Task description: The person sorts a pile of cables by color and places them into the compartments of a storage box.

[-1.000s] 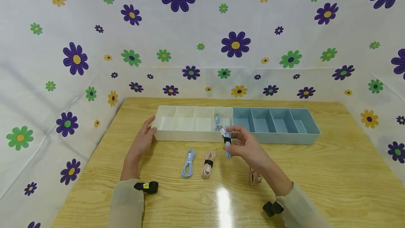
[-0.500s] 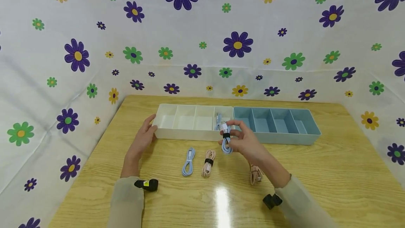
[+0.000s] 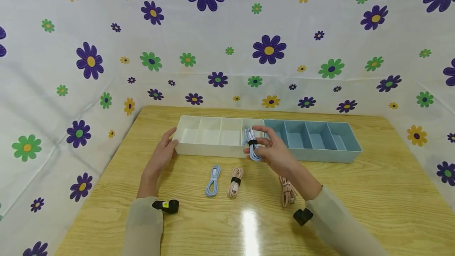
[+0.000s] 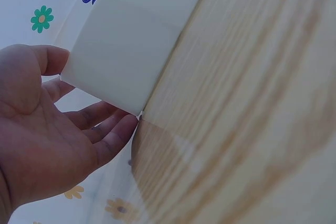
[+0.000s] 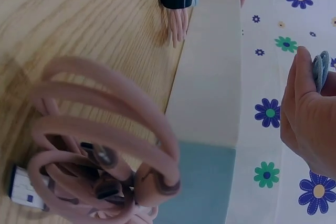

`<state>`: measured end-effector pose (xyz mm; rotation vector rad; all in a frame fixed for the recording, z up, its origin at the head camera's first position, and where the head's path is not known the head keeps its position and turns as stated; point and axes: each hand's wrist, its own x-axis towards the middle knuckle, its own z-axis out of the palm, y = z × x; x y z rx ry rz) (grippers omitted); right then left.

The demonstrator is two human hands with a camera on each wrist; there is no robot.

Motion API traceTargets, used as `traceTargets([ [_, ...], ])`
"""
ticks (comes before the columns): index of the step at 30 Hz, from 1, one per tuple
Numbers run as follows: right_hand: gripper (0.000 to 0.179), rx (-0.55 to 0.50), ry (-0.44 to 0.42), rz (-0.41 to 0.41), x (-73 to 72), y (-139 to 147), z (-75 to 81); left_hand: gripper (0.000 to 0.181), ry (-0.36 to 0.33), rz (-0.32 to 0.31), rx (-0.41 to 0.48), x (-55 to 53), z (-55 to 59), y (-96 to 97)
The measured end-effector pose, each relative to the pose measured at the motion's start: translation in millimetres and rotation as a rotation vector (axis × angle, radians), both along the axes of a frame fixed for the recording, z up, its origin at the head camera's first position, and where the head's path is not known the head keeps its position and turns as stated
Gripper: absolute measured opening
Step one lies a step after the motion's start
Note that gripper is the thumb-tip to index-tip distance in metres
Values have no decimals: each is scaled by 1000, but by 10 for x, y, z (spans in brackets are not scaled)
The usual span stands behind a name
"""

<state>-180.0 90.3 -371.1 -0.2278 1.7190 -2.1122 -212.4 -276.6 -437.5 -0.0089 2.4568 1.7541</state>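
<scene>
In the head view my right hand (image 3: 275,151) pinches a coiled light-blue charging cable (image 3: 253,152) bound with a black strap. It is above the rightmost compartment of the white divided box (image 3: 206,150). Inside that compartment lies another blue cable (image 3: 245,136), mostly hidden behind the held one. My left hand (image 3: 161,156) touches the white box's left end; the left wrist view has its fingers (image 4: 113,129) against the end wall. The right wrist view has the held cable (image 5: 320,69) partly covered by the fingers.
A blue divided box (image 3: 320,155) adjoins the white one on its right. On the wooden table (image 3: 192,224) lie a blue cable (image 3: 212,181), a pink cable with black strap (image 3: 235,183), and another pink cable (image 3: 287,192) near my right forearm. A flowered cloth (image 3: 227,31) hangs behind.
My right hand has carried the blue cable slightly up and away from me, over the compartment, tilting the cable. The left hand has stayed at the white box's end.
</scene>
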Motion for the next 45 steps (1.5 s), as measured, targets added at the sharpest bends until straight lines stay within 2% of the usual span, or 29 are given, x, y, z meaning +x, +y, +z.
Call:
traceTargets([
  [8, 70, -32, -18, 24, -97, -43, 2, 58, -5, 9, 17, -3, -29, -1],
  [13, 67, -35, -27, 34, -139, -75, -31, 58, -22, 7, 40, 12, 5, 13],
  [19, 65, 23, 24, 26, -195, -119, -64, 56, -55, 8, 53, 58, 150, 50],
  [23, 66, 25, 19, 26, -227, -163, -67, 56, -64, 7, 50, 122, 277, 93],
  [26, 69, 28, 7, 16, -248, -208, -53, 56, -66, 6, 61, 143, 310, 104],
  [30, 81, 37, -13, -4, -278, -263, -31, 56, -65, 5, 76, 128, 289, 95],
  [34, 90, 10, -48, -7, -321, -293, -13, 56, -64, 10, 73, 74, 185, 53],
  [39, 79, -59, -101, 19, -385, -316, 7, 57, -35, 10, 45, 18, 38, 5],
  [42, 74, -79, -137, 41, -432, -330, 16, 57, -17, 16, 26, 24, 18, 0],
  [45, 78, -91, -181, 49, -489, -347, 21, 57, -8, 18, 13, 29, 26, 8],
])
